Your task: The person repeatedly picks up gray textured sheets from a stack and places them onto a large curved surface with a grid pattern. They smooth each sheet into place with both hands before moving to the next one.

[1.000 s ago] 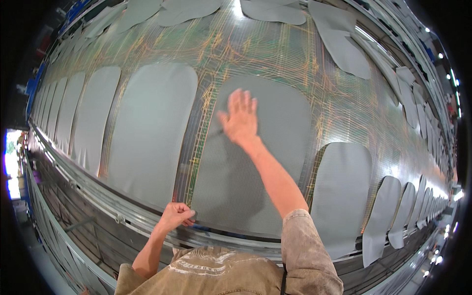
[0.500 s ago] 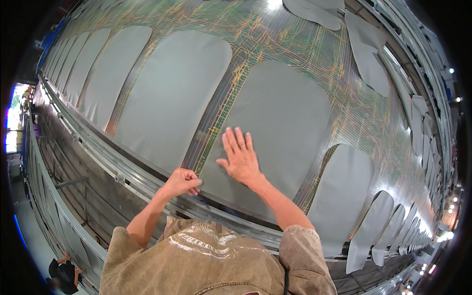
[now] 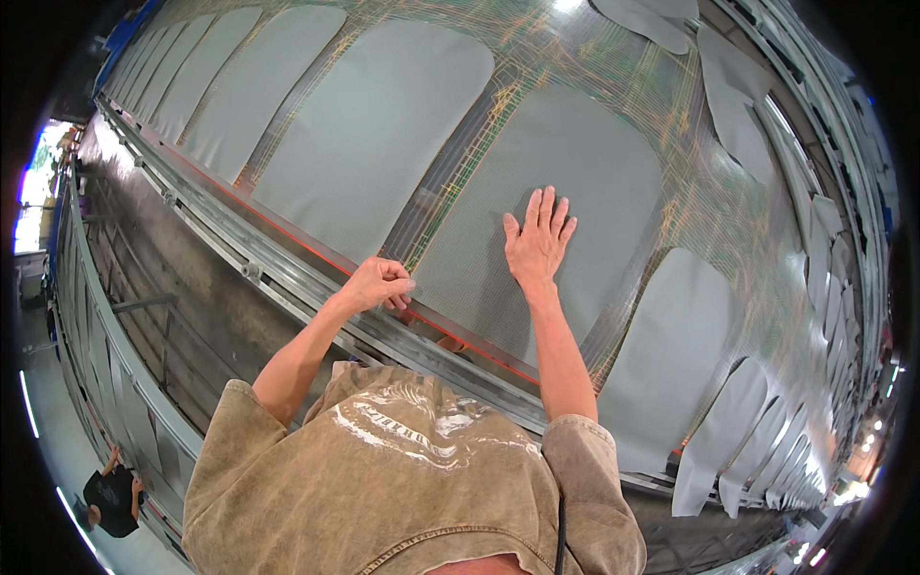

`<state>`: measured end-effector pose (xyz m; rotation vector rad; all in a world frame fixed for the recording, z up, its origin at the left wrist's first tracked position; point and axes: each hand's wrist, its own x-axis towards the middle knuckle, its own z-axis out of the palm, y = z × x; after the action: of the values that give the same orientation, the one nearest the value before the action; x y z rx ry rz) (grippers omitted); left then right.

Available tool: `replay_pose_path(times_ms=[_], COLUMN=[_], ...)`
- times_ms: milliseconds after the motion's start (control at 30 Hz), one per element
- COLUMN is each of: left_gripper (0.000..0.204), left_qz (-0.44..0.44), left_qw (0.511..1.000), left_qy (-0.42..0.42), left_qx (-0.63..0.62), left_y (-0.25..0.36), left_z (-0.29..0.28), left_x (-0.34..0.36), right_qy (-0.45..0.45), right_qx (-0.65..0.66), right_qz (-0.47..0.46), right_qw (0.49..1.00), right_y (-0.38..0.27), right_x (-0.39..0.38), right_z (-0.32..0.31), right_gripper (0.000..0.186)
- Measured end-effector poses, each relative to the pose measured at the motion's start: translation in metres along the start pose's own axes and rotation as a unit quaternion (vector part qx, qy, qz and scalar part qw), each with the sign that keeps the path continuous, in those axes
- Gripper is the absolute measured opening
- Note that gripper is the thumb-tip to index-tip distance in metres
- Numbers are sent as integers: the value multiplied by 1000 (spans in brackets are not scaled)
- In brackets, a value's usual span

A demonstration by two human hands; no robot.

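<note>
My right hand (image 3: 540, 235) lies open on a grey textured sheet (image 3: 589, 144), fingers spread. My left hand (image 3: 381, 285) is closed in a pinch at that sheet's lower-left corner, against the table's front edge. The sheet is rounded at the far end and lies flat on a long table covered in orange, green and dark lines (image 3: 537, 53). A smooth grey sheet (image 3: 364, 134) lies to its left, another (image 3: 671, 345) to its right.
Rows of similar sheets (image 3: 225, 91) run along both sides, some overlapping at the far edge (image 3: 738, 110). A metal rail (image 3: 240, 266) edges the table. A railing (image 3: 113, 335) stands at the left. A co-worker (image 3: 112, 498) is at the lower left.
My right hand has slid over the sheet, first toward me, then rightward and away. My left hand stays pinched at the corner. The view has shifted, and the co-worker has come into it.
</note>
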<state>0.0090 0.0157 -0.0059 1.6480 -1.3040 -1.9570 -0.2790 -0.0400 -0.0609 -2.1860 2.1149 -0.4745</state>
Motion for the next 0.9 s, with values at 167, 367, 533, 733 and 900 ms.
replay_pose_path(times_ms=[167,367,533,733,900], left_gripper=[21,24,21,38,64], left_qz=[-4,8,91,369,489], left_qw=[1000,1000,977,874,753], left_qy=[-2,19,188,201,58], left_qx=[14,-1,-42,246,437], left_y=[0,-2,-18,54,98], left_z=[-3,0,9,69,119], left_x=[-7,-4,-10,-5,92], right_qy=[-51,-127,-83,72,115], right_qx=[5,124,153,77,72], right_qz=[-96,-252,-127,169,233], right_qw=[994,951,976,980,963], right_y=[-40,-87,-64,-15,-11], right_x=[-39,-118,-136,-113,-96], right_z=[-4,-22,-27,-28,-20], right_gripper=[73,73,70,74,80])
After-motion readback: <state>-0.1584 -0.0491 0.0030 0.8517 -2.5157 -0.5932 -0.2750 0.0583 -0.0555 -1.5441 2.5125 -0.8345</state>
